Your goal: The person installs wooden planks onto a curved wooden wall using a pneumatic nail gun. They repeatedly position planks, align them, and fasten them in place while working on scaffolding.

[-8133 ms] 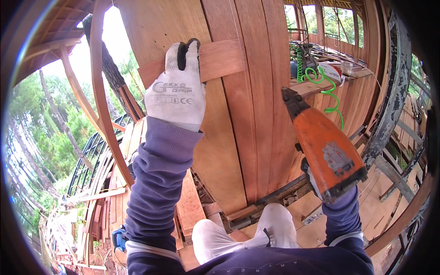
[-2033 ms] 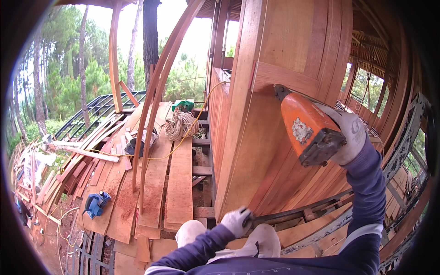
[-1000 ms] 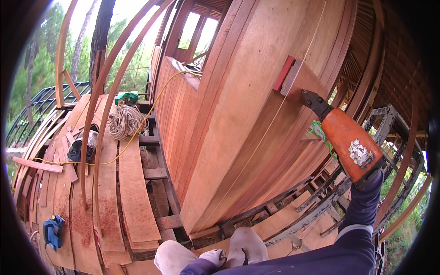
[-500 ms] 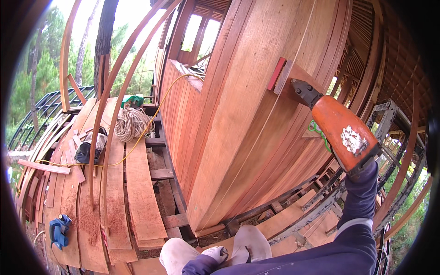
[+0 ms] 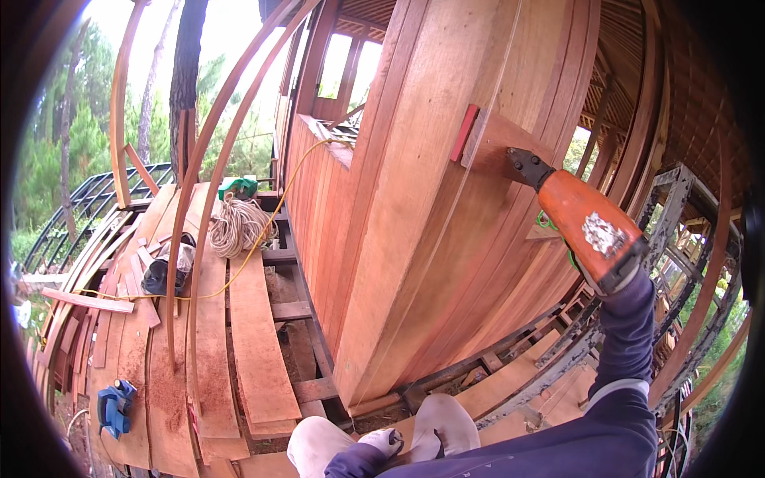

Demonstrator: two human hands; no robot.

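My right hand [image 5: 626,282], gloved and mostly hidden behind the tool, grips an orange nail gun [image 5: 591,225] with a worn white patch. The gun's dark metal nose rests against a short wooden board [image 5: 510,148] on the corner of the plank wall [image 5: 414,191]. A narrow red-edged strip [image 5: 464,133] sits at that board's left end. A thin pale string line runs down the wall's corner. Down between my knees, my gloved left hand [image 5: 384,440] is curled closed; whatever is inside it, if anything, is hidden. A green cord [image 5: 545,219] hangs behind the gun.
Loose floor planks [image 5: 255,342] with gaps and sawdust lie at left, bearing a blue power tool [image 5: 115,408], a coiled rope [image 5: 237,226] and a dark bag [image 5: 167,267]. A yellow cable [image 5: 239,275] crosses them. Curved wooden ribs [image 5: 219,135] rise there; metal framing [image 5: 673,199] stands at right.
The whole view has shifted slightly, with the left-side floor moving right and down. The nail gun stays against the board, and my left hand remains by my knees.
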